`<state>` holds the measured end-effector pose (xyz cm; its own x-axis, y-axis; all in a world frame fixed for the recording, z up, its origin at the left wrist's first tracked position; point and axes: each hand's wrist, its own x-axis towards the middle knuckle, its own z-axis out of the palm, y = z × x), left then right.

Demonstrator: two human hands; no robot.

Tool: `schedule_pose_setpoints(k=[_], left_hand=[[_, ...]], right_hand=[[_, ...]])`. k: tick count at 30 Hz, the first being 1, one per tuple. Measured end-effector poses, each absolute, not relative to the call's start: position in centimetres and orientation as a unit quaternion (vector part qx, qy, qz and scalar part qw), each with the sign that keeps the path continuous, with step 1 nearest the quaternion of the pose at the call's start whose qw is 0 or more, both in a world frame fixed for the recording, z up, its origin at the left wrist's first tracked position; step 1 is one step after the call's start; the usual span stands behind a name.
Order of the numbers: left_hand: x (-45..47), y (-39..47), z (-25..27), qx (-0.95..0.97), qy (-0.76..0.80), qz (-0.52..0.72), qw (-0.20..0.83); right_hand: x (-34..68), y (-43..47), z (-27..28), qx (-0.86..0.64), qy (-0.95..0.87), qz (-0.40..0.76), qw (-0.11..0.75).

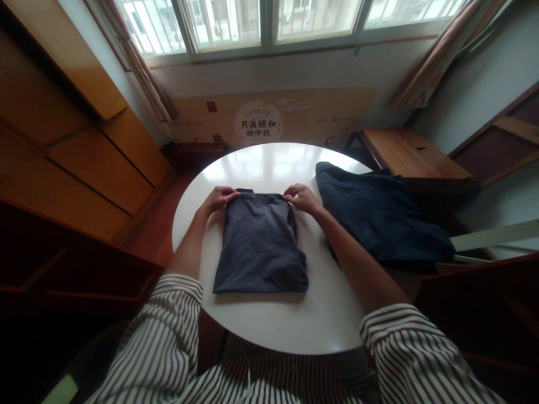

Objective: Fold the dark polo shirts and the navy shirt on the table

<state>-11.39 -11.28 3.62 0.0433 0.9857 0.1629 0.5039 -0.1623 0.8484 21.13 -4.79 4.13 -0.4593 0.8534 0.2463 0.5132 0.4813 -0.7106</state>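
Note:
A folded dark grey garment lies flat on the white round table in front of me; its exact kind cannot be told. My left hand pinches the far left corner of its top edge. At the far right corner, my right hand has thumb and fingers closed on the same edge. A small darker bit of cloth shows behind that edge, near my left fingers. The near edge of the garment lies fairly straight, with a slight bulge of layers at its lower right.
A dark navy garment is spread over the table's right side and hangs past its rim. Behind it stands a wooden table. Wooden cabinets line the left, and a printed banner runs below the window.

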Motion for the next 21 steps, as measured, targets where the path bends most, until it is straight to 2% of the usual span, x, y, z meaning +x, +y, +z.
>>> schedule_pose_setpoints(k=[8, 21], left_hand=[[-11.9, -10.7, 2.8, 0.66, 0.578, 0.393, 0.275], [-10.4, -11.1, 3.6, 0.706, 0.591, 0.342, 0.188]], right_hand=[[20.8, -4.7, 4.3, -0.445, -0.773, 0.273, 0.359], [20.6, -5.3, 4.2, -0.478, -0.773, 0.264, 0.323]])
